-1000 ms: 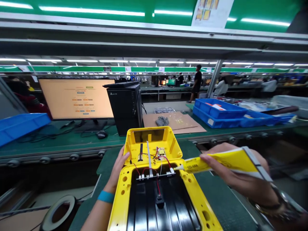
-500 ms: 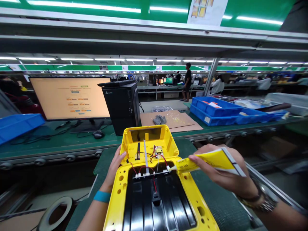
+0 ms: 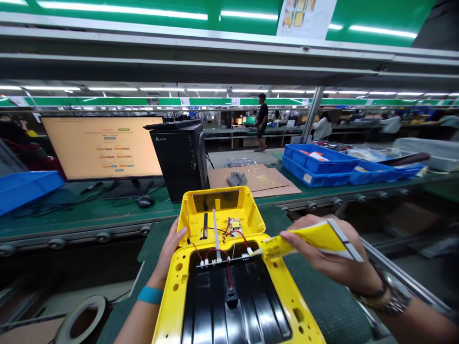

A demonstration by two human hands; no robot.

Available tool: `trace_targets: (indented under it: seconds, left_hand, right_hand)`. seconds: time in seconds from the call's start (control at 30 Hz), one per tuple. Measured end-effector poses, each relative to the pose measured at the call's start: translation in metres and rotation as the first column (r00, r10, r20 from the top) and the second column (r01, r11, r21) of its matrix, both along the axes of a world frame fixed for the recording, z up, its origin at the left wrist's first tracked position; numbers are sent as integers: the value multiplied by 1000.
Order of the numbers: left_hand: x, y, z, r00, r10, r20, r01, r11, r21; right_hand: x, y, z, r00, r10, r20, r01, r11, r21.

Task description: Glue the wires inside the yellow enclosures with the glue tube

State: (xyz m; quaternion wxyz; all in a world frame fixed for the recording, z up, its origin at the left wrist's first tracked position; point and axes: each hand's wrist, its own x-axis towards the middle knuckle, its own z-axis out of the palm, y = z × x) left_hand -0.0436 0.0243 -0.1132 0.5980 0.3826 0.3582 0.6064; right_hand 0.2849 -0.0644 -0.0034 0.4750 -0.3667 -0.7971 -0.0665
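Observation:
An opened yellow plastic housing lies in two halves, with its lid half at the far side and its black-lined base half nearest me. My left hand grips the housing's left edge at the hinge area. My right hand pinches a yellow adhesive tube, and the tube's white nozzle sits just above a white connector strip. Red and black wires run from that strip to a small circuit board in the lid half.
Beyond the housing stand a monitor, a black PC tower and a mouse. A cardboard sheet and blue bins lie on the green bench. A tape roll sits lower left. A person walks in the far aisle.
The whole scene has drifted slightly left in view. The nozzle has come closer to the connector strip, and the person in the far aisle has walked left.

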Motion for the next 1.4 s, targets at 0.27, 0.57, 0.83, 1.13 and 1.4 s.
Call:
trace_targets:
  seconds: [0.27, 0.57, 0.83, 1.13, 1.4]
  left_hand:
    - [4, -4, 5, 1000, 2, -6, -2, 1000, -1]
    - [1, -2, 3, 1000, -14, 16, 14, 1000, -18]
    - [0, -2, 2, 1000, -21, 4, 21, 1000, -8]
    - [6, -6, 6, 1000, 5, 20, -6, 1000, 21]
    - [2, 0, -1, 1000, -20, 18, 20, 999, 37]
  right_hand:
    - [0, 1, 0, 1000, 10, 11, -9, 1000, -25]
    - [-1, 1, 3, 999, 12, 48, -12, 1000, 8]
    - [-5, 1, 2, 999, -11, 50, 9, 999, 45]
    - [-10, -1, -12, 958, -108, -267, 111, 994, -1]
    - [-46, 7, -16, 957, 57, -285, -80, 994, -69]
